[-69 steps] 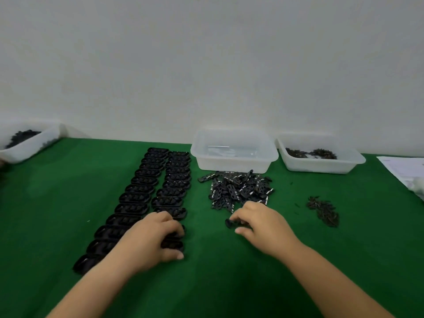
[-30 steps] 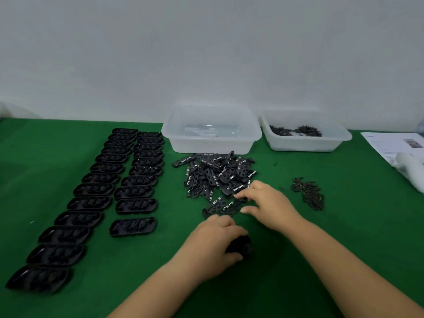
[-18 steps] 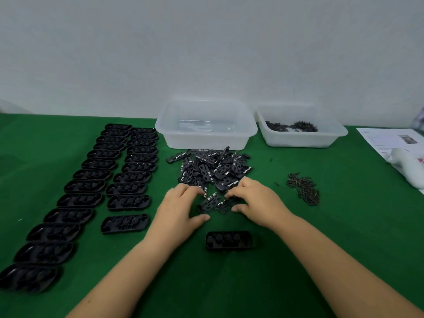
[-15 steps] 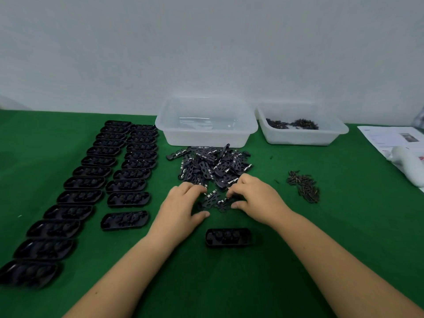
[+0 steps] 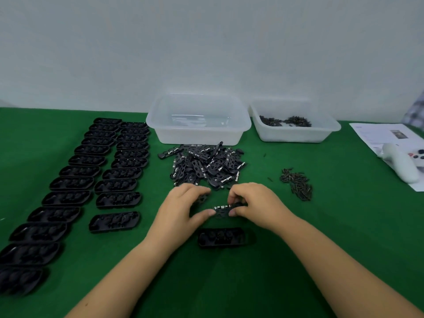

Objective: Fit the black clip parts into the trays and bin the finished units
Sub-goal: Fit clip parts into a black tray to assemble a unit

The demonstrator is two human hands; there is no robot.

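One black clip part [image 5: 223,210] with silver contacts is held between both hands, just above the green table. My left hand [image 5: 183,208] pinches its left end and my right hand [image 5: 254,205] pinches its right end. A single black tray [image 5: 221,237] lies right in front of the hands. Behind them sits a loose pile of clip parts [image 5: 204,166]. Two rows of black trays [image 5: 96,177] run along the left. A clear bin [image 5: 198,120] stands behind the pile.
A second clear bin [image 5: 296,125] at the back right holds small dark pieces. A little heap of small dark pieces [image 5: 297,185] lies to the right. A white handheld device [image 5: 400,165] rests on papers [image 5: 385,136] at the far right.
My left hand carried one tray from the rows and set it down in front of me. Both hands then reached to the pile and drew one clip part toward the tray.
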